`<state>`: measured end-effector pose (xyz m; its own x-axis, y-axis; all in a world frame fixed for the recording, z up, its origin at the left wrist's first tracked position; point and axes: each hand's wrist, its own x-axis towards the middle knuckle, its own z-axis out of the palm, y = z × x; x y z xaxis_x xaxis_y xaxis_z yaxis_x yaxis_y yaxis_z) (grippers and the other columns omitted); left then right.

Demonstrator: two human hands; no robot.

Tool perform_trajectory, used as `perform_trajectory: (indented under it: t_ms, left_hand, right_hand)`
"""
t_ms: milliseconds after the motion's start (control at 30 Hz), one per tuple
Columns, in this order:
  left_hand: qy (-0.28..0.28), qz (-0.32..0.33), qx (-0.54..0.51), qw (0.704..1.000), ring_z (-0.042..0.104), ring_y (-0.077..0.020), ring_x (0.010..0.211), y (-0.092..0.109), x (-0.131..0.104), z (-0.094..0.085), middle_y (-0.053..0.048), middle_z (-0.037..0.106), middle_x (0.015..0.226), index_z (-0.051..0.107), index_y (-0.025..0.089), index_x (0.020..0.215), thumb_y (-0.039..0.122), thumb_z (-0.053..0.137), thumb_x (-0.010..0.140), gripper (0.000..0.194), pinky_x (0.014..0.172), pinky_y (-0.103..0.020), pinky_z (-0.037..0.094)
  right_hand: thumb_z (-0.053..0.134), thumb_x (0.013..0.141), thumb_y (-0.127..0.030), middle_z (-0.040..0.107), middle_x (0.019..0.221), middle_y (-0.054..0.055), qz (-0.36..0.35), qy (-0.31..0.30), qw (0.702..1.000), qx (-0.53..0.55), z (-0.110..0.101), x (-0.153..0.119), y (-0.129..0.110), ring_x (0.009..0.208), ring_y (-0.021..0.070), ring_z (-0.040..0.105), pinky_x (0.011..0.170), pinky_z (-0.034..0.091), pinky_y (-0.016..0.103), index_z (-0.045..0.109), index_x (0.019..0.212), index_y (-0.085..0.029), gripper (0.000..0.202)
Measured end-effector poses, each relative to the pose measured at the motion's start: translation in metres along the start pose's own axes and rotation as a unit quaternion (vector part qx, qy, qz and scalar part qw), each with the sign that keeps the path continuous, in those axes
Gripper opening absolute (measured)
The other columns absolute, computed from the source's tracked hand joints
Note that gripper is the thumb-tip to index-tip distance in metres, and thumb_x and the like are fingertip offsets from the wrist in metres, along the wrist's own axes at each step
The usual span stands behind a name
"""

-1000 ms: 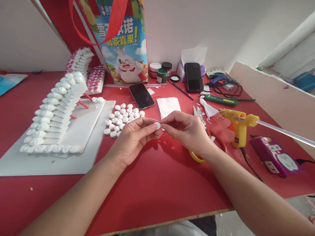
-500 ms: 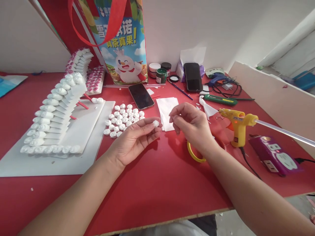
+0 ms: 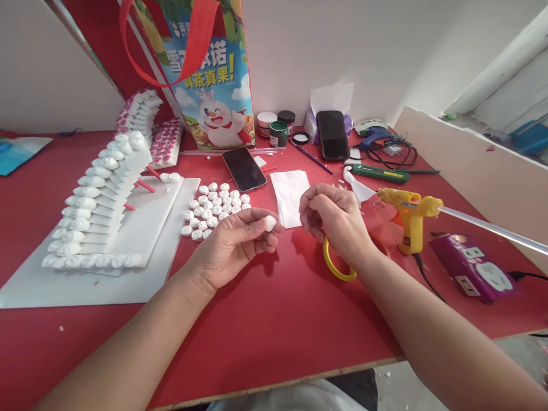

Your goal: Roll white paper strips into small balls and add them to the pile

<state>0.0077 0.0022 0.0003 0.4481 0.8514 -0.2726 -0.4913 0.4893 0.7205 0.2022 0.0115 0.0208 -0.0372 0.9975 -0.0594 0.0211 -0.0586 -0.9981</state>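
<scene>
Between the thumb and fingers of my left hand (image 3: 240,242) is a small white rosette (image 3: 269,222), apparently of rolled tissue. Facing it, my right hand (image 3: 336,220) hovers with its fingertips pinched together; what they hold, if anything, does not show. Several similar rosettes (image 3: 213,206) lie grouped on the table behind my left hand. A stack of white tissue (image 3: 290,197) lies just beyond the gap between the hands. At the left, a white stepped model (image 3: 103,205) edged with rosettes stands on a white board (image 3: 165,257).
A yellow glue gun (image 3: 409,220) with a clear stick stands at the right, near a purple power strip (image 3: 475,268). Yellow-handled scissors (image 3: 331,265) lie under my right wrist. Behind are a phone (image 3: 244,169), paint jars (image 3: 278,134), a green cutter (image 3: 379,173) and a printed bag (image 3: 214,85).
The rosette in my left hand is turned and shows more plainly between the fingers. My right hand has shifted slightly down and curled its fingers more. The view has moved a little.
</scene>
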Motion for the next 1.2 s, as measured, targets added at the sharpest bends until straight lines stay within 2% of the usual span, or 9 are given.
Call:
perform_trajectory:
  t_ms: [200, 400, 567, 633, 700, 733, 833, 1000, 1200]
  left_hand:
    - [0.024, 0.108, 0.055, 0.992, 0.059, -0.0063, 0.063, 0.021, -0.016, 0.007, -0.006, 0.077, 0.086, 0.081, 0.016, 0.09, 0.022, 0.091, 0.072, 0.021, 0.061, -0.015, 0.053]
    - [0.085, 0.107, 0.066, 0.989, 0.061, -0.0081, 0.065, 0.035, -0.023, 0.02, -0.005, 0.075, 0.084, 0.08, 0.016, 0.085, 0.021, 0.089, 0.071, 0.017, 0.061, -0.017, 0.055]
    - [0.155, 0.108, 0.158, 0.969, 0.072, -0.0156, 0.079, 0.028, -0.036, 0.019, -0.005, 0.078, 0.093, 0.077, 0.019, 0.096, 0.027, 0.085, 0.076, 0.022, 0.07, -0.024, 0.059]
    - [0.227, 0.181, 0.267, 0.919, 0.072, -0.0172, 0.082, 0.023, -0.049, 0.008, -0.004, 0.079, 0.098, 0.076, 0.021, 0.1, 0.032, 0.083, 0.079, 0.024, 0.075, -0.027, 0.059]
    - [0.333, 0.234, 0.43, 0.806, 0.072, -0.0194, 0.086, 0.017, -0.066, -0.011, -0.004, 0.079, 0.102, 0.076, 0.022, 0.106, 0.039, 0.08, 0.082, 0.03, 0.082, -0.032, 0.058]
    - [0.36, 0.228, 0.507, 0.749, 0.071, -0.0211, 0.09, 0.013, -0.074, -0.022, -0.004, 0.078, 0.104, 0.075, 0.024, 0.11, 0.042, 0.077, 0.084, 0.032, 0.09, -0.036, 0.057]
    - [0.3, 0.236, 0.633, 0.673, 0.069, -0.0201, 0.091, 0.0, -0.093, -0.05, -0.005, 0.073, 0.112, 0.072, 0.024, 0.106, 0.043, 0.066, 0.093, 0.024, 0.092, -0.037, 0.055]
    - [0.184, 0.288, 0.718, 0.607, 0.067, -0.0166, 0.087, -0.013, -0.091, -0.06, -0.006, 0.064, 0.104, 0.069, 0.021, 0.107, 0.028, 0.054, 0.1, 0.017, 0.077, -0.028, 0.056]
    - [0.147, 0.326, 0.741, 0.569, 0.067, -0.02, 0.094, -0.009, -0.066, -0.055, -0.008, 0.065, 0.109, 0.062, 0.023, 0.119, 0.022, 0.05, 0.102, 0.021, 0.09, -0.034, 0.056]
  right_hand:
    - [0.042, 0.075, -0.015, 0.052, 0.039, -0.003, 0.057, -0.035, 0.998, 0.001, -0.004, -0.002, -0.007, 0.034, 0.0063, 0.033, 0.035, 0.02, 0.017, 0.052, 0.065, -0.02, 0.015]
    - [0.039, 0.095, -0.027, 0.046, 0.035, -0.003, 0.077, -0.095, 0.992, -0.038, -0.002, -0.005, -0.011, 0.033, 0.0051, 0.029, 0.036, 0.02, 0.018, 0.049, 0.057, -0.019, 0.04]
    - [0.044, 0.09, -0.018, 0.066, 0.06, 0.0, 0.074, -0.103, 0.992, -0.01, 0.001, -0.003, -0.008, 0.039, 0.0069, 0.044, 0.042, 0.034, 0.021, 0.054, 0.072, -0.018, 0.021]
    - [0.046, 0.09, -0.018, 0.07, 0.072, 0.001, 0.051, -0.121, 0.99, -0.047, 0.002, -0.004, -0.005, 0.046, 0.0083, 0.051, 0.048, 0.039, 0.022, 0.056, 0.077, -0.018, 0.017]
    - [0.049, 0.089, -0.018, 0.07, 0.076, 0.002, 0.01, -0.114, 0.981, -0.158, 0.004, -0.005, -0.001, 0.052, 0.0098, 0.052, 0.051, 0.037, 0.023, 0.057, 0.079, -0.018, 0.014]
    - [0.05, 0.089, -0.018, 0.068, 0.074, 0.002, -0.015, -0.102, 0.968, -0.228, 0.004, -0.005, 0.001, 0.054, 0.0107, 0.052, 0.052, 0.035, 0.024, 0.058, 0.08, -0.019, 0.012]
    - [0.052, 0.09, -0.017, 0.063, 0.069, 0.001, -0.06, -0.084, 0.913, -0.395, 0.003, -0.004, 0.006, 0.056, 0.0121, 0.047, 0.054, 0.031, 0.025, 0.058, 0.081, -0.019, 0.011]
    - [0.048, 0.094, -0.021, 0.063, 0.071, 0.004, -0.107, -0.129, 0.839, -0.518, 0.001, 0.003, 0.013, 0.061, 0.015, 0.048, 0.059, 0.029, 0.028, 0.059, 0.082, -0.018, 0.016]
    - [0.045, 0.095, -0.023, 0.07, 0.08, 0.009, -0.105, -0.116, 0.806, -0.571, -0.003, 0.007, 0.014, 0.068, 0.0191, 0.056, 0.059, 0.027, 0.029, 0.064, 0.088, -0.017, 0.021]
